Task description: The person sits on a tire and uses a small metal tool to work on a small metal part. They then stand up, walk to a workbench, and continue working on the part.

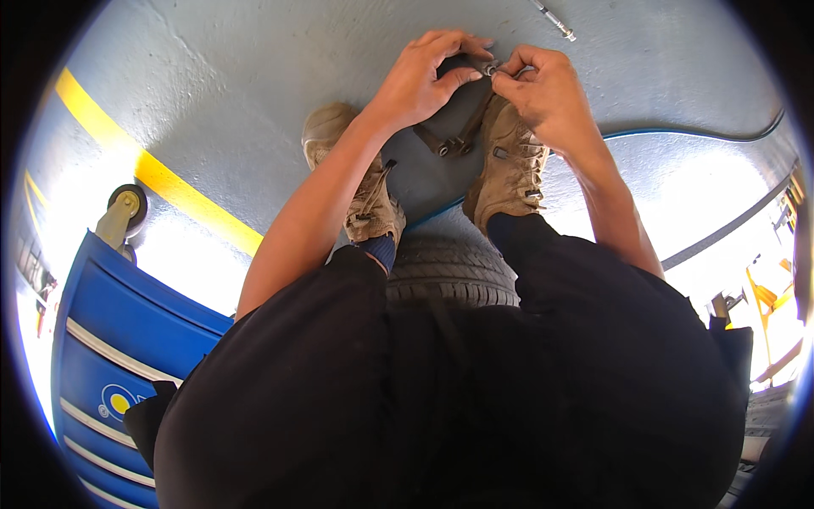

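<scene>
My two hands meet over the floor just beyond my right shoe. Between the fingertips sits a small greyish metal part (489,70), too small to name. My right hand (543,89) pinches it from the right with thumb and forefinger. From the left, my left hand (428,75) curls its thumb and fingers round toward the same part, partly hiding it. Below the hands, between my shoes, is a dark metal bracket-like piece (455,146) with a round hole or fastener at its end. Whether it joins the part in my fingers I cannot tell.
A silver rod-shaped tool (555,21) lies on the grey floor beyond my right hand. A blue hose (670,131) runs across behind my right shoe (513,161). Beneath me is a tyre (449,271). On the left stands a blue wheeled tool cabinet (140,310) near a yellow floor stripe (170,187).
</scene>
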Available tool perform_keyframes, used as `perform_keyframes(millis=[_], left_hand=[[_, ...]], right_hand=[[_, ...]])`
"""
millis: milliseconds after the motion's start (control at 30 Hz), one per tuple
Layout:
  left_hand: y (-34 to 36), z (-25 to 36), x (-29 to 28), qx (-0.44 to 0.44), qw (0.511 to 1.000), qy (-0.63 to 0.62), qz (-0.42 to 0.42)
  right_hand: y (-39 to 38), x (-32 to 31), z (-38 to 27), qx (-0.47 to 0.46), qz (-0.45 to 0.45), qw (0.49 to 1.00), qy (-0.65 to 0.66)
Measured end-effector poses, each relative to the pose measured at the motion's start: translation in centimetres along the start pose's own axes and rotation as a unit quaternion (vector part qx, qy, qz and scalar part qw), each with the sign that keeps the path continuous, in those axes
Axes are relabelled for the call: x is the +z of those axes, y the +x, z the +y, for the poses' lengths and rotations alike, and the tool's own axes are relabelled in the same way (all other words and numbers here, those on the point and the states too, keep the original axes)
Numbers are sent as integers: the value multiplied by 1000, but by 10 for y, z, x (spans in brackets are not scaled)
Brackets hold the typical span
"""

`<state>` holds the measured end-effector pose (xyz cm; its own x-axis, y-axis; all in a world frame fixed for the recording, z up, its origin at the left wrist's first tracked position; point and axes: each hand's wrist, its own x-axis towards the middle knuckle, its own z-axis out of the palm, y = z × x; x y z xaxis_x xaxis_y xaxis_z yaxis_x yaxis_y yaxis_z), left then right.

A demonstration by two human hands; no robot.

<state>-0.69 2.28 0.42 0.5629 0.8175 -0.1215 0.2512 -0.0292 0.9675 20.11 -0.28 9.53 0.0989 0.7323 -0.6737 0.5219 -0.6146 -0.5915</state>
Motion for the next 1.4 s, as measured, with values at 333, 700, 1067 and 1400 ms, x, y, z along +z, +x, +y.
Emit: perform_keyframes(millis=[333,700,1067,1400], left_hand=[[-1,2,-1,-5,1000,-7,0],[-2,0,-3,-5,1000,12,-3],[-4,-6,-3,6,1000,8,2],[-3,-2,-3,-1,1000,-2,3]], right_hand=[[-1,-2,-1,-10,-5,1000,-24],[-1,-5,-11,-6,-12,997,-70],[-7,-14,-16,15,-45,999,-27],[-6,-9,-5,-1,-28,999,-29]])
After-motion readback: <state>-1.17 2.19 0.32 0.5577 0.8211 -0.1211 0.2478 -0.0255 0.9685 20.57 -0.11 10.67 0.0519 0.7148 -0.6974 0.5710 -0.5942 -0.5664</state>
